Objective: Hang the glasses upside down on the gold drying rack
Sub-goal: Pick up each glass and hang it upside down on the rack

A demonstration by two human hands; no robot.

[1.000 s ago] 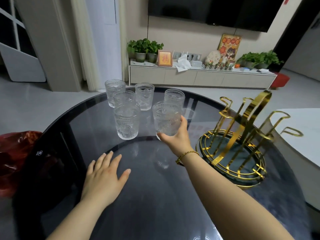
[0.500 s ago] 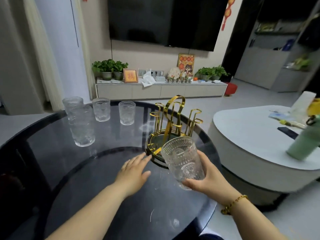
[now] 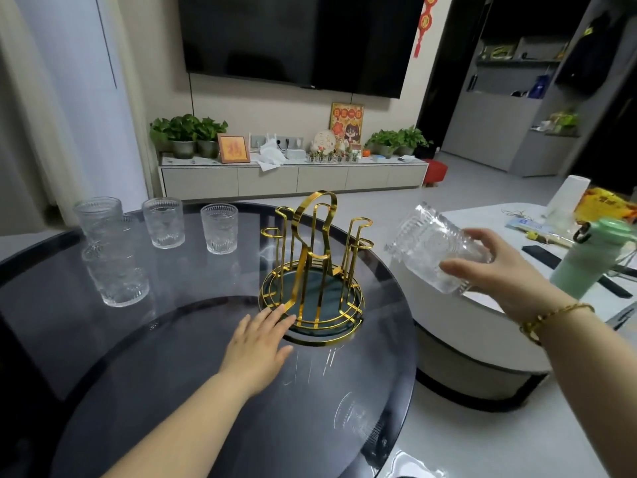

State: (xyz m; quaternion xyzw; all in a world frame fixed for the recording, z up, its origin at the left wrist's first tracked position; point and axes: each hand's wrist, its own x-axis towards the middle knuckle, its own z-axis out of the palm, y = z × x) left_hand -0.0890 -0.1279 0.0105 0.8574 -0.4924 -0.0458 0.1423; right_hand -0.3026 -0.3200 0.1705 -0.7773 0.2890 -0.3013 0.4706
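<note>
While the rack waited empty: the person had one glass in the air and five more on the table.
Right hand: it was closed around a held glass, fingers at the base end, out at three o'clock of the gold drying rack and clear of it.
Held glass: it lay tilted on its side, mouth toward the rack, apparently partway through being turned over so the mouth could go down over a prong.
Left hand: it lay flat and open on the glass table, holding nothing, its fingertips touching the rack's base ring at seven o'clock, probably to steady the rack against tipping.
Rack: it stood upright near the table's three o'clock edge, every prong bare.
Waiting glasses: all upright, well apart from the rack at about ten o'clock; a far pair side by side, a back glass farthest left, and a stacked pair nearest the person.
Next move, as judged: finishing the turn and lowering the mouth onto a right-side prong.
</note>
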